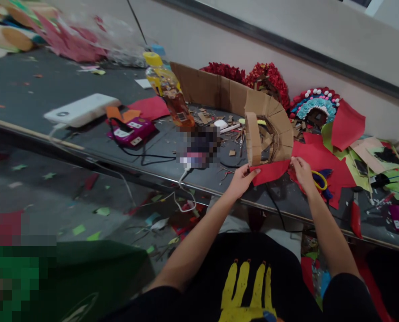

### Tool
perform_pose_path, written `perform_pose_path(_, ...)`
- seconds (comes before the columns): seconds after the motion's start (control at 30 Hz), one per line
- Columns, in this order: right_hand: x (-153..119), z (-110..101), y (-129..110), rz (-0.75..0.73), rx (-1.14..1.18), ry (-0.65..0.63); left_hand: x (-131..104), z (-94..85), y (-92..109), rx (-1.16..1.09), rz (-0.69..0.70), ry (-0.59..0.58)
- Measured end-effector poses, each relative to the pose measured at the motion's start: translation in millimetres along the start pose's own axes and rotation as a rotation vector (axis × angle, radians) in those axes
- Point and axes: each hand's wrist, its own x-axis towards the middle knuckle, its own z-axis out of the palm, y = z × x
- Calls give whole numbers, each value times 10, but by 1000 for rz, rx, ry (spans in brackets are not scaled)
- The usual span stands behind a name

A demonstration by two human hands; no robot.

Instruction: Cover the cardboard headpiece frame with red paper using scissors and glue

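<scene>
A strip of red paper [270, 172] spans the gap between my two hands at the bench's front edge. My left hand [242, 180] pinches its left end, thumb on top. At the other end my right hand [301, 172] has its fingertips closed on the strip's right corner. Directly behind the strip stands a curved cardboard frame [279, 127], an arch of brown board whose lower edge meets the paper. Whether the strip is fixed to the cardboard I cannot tell. Scissors with yellow handles [320, 180] lie just right of my right hand, partly covered.
Red paper sheets [340, 167] and green scraps [395, 188] spread to the right, near a red-handled cutter [355, 217]. A bottle [170, 91], a purple power strip [134, 132] and a white power bank [81, 109] stand left. Decorated arches [315, 105] rest against the wall.
</scene>
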Motion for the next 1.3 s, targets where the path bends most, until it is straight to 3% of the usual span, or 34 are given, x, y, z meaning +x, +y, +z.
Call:
perform_pose_path(0.27,6,-67,40,45,-23,-58,10,-22,-36,56,22,8)
perform_pose_path(0.57,-16,-116,47,-47,-324,-56,0,-36,-49,130,41,-43)
perform_pose_path(1.1,-11,-63,102,-58,-208,-64,8,-16,-40,31,-9,-8)
perform_pose_path(1.3,17,-115,117,-4,-16,87,11,-12,-22,-43,-15,7)
